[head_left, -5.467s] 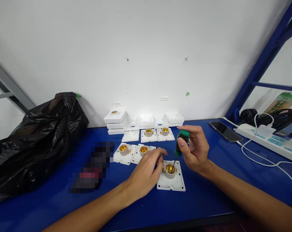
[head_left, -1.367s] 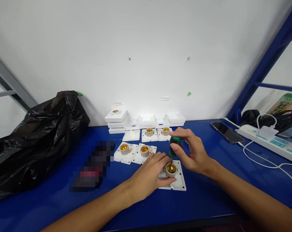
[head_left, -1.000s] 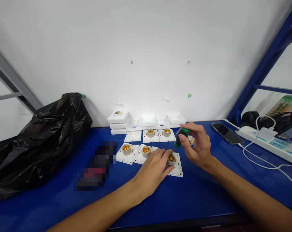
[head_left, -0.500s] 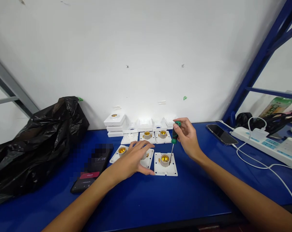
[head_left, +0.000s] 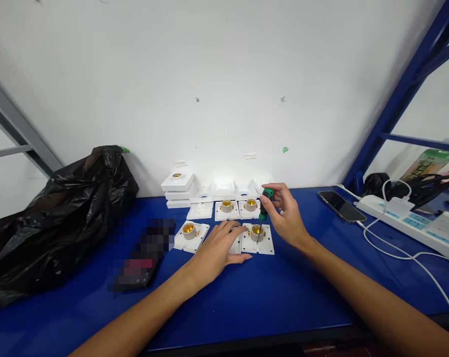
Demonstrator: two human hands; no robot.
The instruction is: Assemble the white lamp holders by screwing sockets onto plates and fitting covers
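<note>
We clamp the screwdriver [head_left: 264,204] in our right hand [head_left: 289,218], its shaft reaching down before the socket of the near-right lamp-holder base [head_left: 267,246]; a straighter shaft and a firmly steadied base would help, we judge. Our left hand [head_left: 217,250], thumb and fingers apart, covers the neighbouring base. The blue table [head_left: 246,307] meets a white wall [head_left: 239,74], a black plastic bag [head_left: 83,208] at left.

Both forearms reach in from the lower corners, and the left hand [head_left: 219,250] is palm down, fingers arched forward, thumb stretched out towards the right. Over on the other side, the right hand [head_left: 286,213] is raised a little higher, thumb and index finger pinched together, the remaining fingers curled behind, wrist angled inward.
</note>
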